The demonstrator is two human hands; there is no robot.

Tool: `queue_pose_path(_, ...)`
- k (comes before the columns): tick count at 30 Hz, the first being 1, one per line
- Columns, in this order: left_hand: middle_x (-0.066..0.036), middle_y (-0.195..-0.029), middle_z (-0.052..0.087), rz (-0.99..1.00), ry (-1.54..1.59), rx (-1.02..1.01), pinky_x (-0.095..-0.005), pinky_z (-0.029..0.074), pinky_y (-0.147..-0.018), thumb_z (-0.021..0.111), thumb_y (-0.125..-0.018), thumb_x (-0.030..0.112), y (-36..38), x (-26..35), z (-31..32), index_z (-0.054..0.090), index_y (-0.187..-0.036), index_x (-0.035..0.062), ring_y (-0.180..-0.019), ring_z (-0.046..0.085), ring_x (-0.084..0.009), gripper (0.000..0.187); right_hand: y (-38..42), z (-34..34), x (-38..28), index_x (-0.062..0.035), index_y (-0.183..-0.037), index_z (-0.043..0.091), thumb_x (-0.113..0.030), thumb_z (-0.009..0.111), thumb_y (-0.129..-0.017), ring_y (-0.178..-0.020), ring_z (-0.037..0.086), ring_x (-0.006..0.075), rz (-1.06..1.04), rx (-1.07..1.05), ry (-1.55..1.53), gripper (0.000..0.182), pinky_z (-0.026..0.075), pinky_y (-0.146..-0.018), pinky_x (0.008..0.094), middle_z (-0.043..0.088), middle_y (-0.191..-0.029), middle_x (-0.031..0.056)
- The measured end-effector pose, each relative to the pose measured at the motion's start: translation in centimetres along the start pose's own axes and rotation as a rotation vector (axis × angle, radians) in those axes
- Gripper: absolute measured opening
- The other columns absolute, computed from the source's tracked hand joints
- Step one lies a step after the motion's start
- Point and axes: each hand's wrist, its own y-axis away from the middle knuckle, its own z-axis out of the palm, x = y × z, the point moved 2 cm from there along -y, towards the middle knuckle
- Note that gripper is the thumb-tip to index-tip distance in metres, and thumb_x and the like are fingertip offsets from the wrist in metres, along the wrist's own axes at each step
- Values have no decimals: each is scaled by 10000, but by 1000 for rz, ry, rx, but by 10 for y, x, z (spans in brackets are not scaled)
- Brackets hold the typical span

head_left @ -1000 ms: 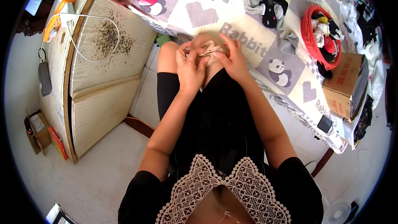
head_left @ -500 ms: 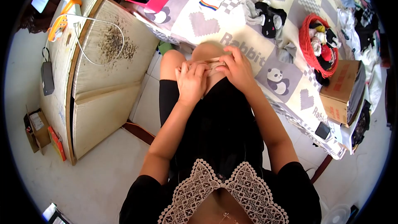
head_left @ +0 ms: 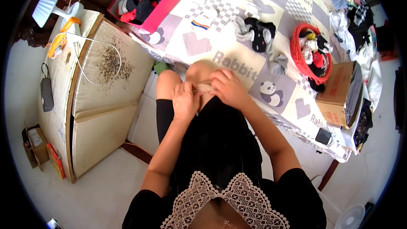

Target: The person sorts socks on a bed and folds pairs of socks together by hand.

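Observation:
On my lap, over my thighs, a thin beige sock [head_left: 204, 87] is stretched between my two hands. My left hand [head_left: 185, 101] pinches its left end, fingers curled over the fabric. At the other end, my right hand [head_left: 229, 89] grips the cloth between thumb and fingers. Much of the sock is covered by my fingers, so its full shape is hidden. Beyond my knees, a bed with a patterned sheet [head_left: 197, 44] holds black and grey socks [head_left: 259, 34] and a white sock with rainbow stripes [head_left: 204, 20].
A pink box [head_left: 167, 6] of socks sits at the bed's left corner. Right of the loose socks are a red basket [head_left: 299, 55] with rolled socks and a cardboard box [head_left: 335, 91]. A worn cabinet [head_left: 104, 101] with a white lamp [head_left: 48, 6] stands to my left.
The view has shifted, and more of the pink box shows. Both hands keep hold of the beige sock, which now looks more bunched between them.

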Motion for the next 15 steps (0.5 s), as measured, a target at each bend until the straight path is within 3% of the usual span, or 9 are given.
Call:
queue_pose_path(2,-122,-782,596,-78,52,-14,-443,440,-704,710,-731,136,1,-3,0,497,-956,54,-747,564,-343,320,1,2,-10,-30,-814,542,-55,618,-704,-1102,482,259,-42,6,-15,136,410,-866,367,546,-1059,73)
queue_pose_path(5,-97,-795,586,-95,146,-9,-416,426,-735,702,-727,132,5,-5,3,491,-925,60,-771,572,-314,298,5,4,-11,-23,-815,541,-60,622,-701,-1062,509,260,-54,38,-125,145,409,-872,368,560,-1021,79)
queue_pose_path(7,-106,-778,587,-55,151,18,-410,429,-727,684,-758,146,5,2,-3,528,-926,52,-758,579,-309,248,3,3,-14,-12,-809,538,-67,624,-718,-971,545,273,-67,112,-125,137,415,-842,380,574,-957,90)
queue_pose_path(9,-115,-762,586,-45,179,-26,-410,437,-723,659,-792,157,6,7,-4,587,-914,48,-758,583,-309,179,5,7,-9,-31,-727,488,-106,674,-751,-824,590,287,13,276,-190,202,448,-721,363,597,-842,101)
queue_pose_path(10,-119,-765,596,-42,247,26,-404,450,-698,647,-810,167,4,10,-7,631,-912,54,-751,583,-309,153,7,10,-9,-31,-727,488,-106,674,-751,-824,590,287,10,282,-179,202,448,-721,363,597,-842,101)
queue_pose_path(12,-120,-784,603,-91,311,-2,-398,459,-696,655,-804,167,1,14,-13,631,-931,52,-762,584,-314,173,13,15,-8,-26,-740,479,-129,682,-782,-668,555,270,293,344,-374,232,440,-614,333,564,-735,114)
queue_pose_path(13,-121,-802,609,-148,372,-39,-393,468,-693,662,-798,167,0,14,-14,631,-950,49,-773,585,-320,195,12,15,-14,-26,-740,479,-129,682,-782,-668,555,270,294,358,-357,232,440,-614,333,564,-735,114)
queue_pose_path(15,-137,-856,619,-80,415,-8,-370,483,-718,684,-781,138,0,13,-13,628,-983,50,-812,596,-322,228,12,17,-22,-44,-740,456,-130,671,-799,-566,502,238,430,497,-430,239,412,-530,326,503,-651,111)
